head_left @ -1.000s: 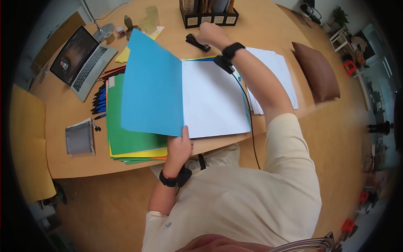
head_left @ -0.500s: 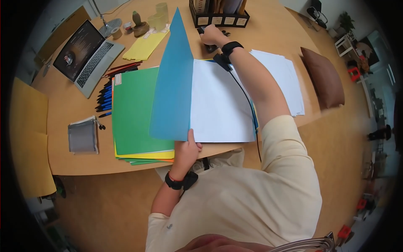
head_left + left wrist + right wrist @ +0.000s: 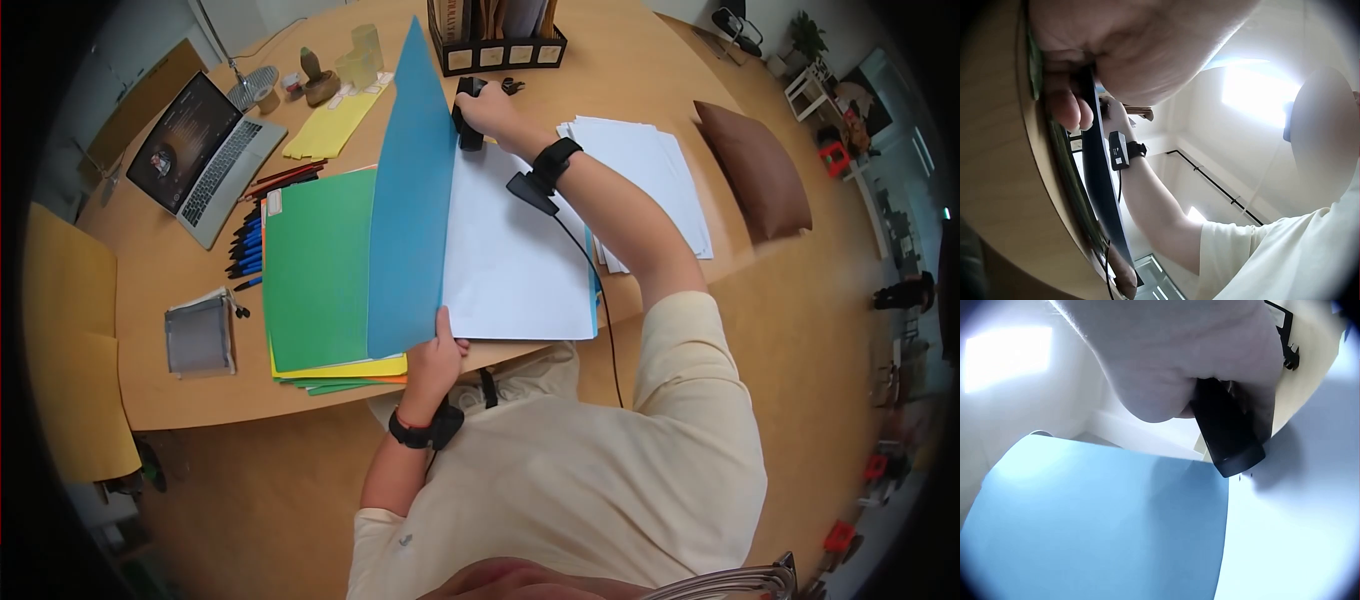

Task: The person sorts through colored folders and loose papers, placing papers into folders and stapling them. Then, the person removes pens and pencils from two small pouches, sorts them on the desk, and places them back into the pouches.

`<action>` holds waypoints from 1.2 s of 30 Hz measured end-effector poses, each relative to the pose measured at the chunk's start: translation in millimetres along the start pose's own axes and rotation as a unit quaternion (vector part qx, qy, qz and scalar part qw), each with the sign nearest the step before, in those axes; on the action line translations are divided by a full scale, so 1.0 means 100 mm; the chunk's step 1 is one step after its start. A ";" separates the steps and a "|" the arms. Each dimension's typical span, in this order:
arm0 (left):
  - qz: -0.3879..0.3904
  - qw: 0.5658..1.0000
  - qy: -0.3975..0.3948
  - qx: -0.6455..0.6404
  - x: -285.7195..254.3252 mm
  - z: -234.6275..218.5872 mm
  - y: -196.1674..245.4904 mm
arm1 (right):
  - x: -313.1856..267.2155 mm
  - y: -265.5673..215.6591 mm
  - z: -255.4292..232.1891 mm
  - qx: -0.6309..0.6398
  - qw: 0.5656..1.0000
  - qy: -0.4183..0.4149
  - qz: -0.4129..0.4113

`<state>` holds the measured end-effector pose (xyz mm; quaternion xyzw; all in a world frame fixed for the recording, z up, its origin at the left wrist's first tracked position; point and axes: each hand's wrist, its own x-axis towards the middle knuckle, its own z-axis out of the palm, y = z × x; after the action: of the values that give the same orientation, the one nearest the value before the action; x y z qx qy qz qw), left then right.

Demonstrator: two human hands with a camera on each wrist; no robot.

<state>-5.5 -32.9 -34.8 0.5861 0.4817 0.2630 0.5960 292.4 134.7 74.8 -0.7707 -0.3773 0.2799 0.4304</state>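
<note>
The right hand wraps its fingers round a black stapler at the white paper's far left corner. At the desk's near edge, the left hand pinches the opened blue folder beside its fold.

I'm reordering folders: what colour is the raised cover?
The cover is blue, clearest in the head view.

The folder is plain blue, the paper white, the stapler black. The folder pile is green on top, with yellow and orange edges. The pens are blue and black, the laptop silver-grey, the counter light brown.
</note>
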 end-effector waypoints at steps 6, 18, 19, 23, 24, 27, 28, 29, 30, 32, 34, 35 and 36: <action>0.021 1.000 0.006 -0.019 0.00 0.01 -0.05 | 0.17 0.24 0.24 0.043 0.985 0.125 -0.113; 0.002 1.000 0.002 0.016 -0.01 0.01 -0.01 | 0.31 0.41 0.38 0.018 0.989 0.135 -0.048; -0.001 1.000 0.001 0.028 -0.02 0.01 -0.02 | 0.31 0.40 0.37 0.024 0.991 0.129 -0.038; 0.058 0.997 -0.004 0.059 0.02 -0.01 -0.22 | 0.33 0.41 0.37 0.030 0.993 0.108 -0.022; 0.068 0.996 -0.005 0.061 0.02 -0.01 -0.25 | 0.33 0.42 0.37 0.028 0.994 0.103 -0.024; 0.046 0.998 -0.006 0.048 0.01 0.00 -0.16 | 0.35 0.45 0.41 0.024 0.994 0.108 -0.021; 0.031 0.999 -0.006 0.040 0.00 0.00 -0.13 | 0.36 0.45 0.41 0.023 0.994 0.109 -0.020; 0.043 0.998 -0.008 0.046 0.00 0.00 -0.13 | 0.37 0.45 0.41 0.022 0.993 0.110 -0.019; 0.055 0.997 -0.011 0.053 0.01 -0.01 -0.15 | 0.38 0.46 0.40 0.021 0.993 0.113 -0.017; 0.112 0.991 -0.012 0.077 0.03 -0.02 -0.30 | 0.24 0.36 0.31 0.009 0.993 0.112 -0.026; 0.159 0.982 -0.008 0.101 0.08 -0.02 -0.49 | 0.20 0.33 0.31 -0.002 0.993 0.112 -0.028; 0.163 0.981 -0.008 0.107 0.08 -0.02 -0.46 | 0.23 0.36 0.33 -0.007 0.993 0.115 -0.026; 0.128 0.987 -0.016 0.101 0.07 -0.02 -0.41 | 0.26 0.39 0.34 -0.011 0.993 0.117 -0.024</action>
<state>-15.0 -33.1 -75.6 0.7040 0.4174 0.2775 0.5031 294.3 158.2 22.2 -0.7938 -0.3458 0.1730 0.4694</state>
